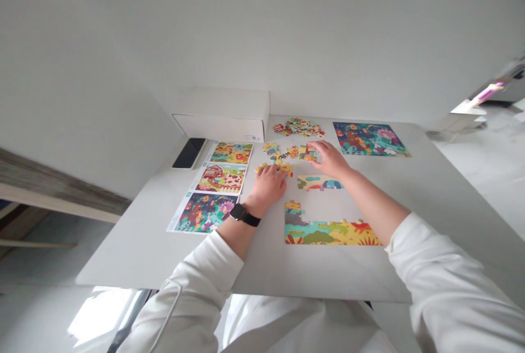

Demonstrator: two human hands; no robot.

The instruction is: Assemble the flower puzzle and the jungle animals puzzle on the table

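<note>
Left hand (268, 186) lies loosely curled on yellow cardboard jigsaw pieces (286, 169), hold unclear. Right hand (328, 158), half open, fingers arched over small multicoloured cardboard jigsaw pieces (308, 152); whether it grips, cannot tell. All on a white tabletop (143, 249).

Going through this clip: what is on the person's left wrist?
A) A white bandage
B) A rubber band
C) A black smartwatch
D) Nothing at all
C: a black smartwatch is strapped on just behind the left hand.
</note>
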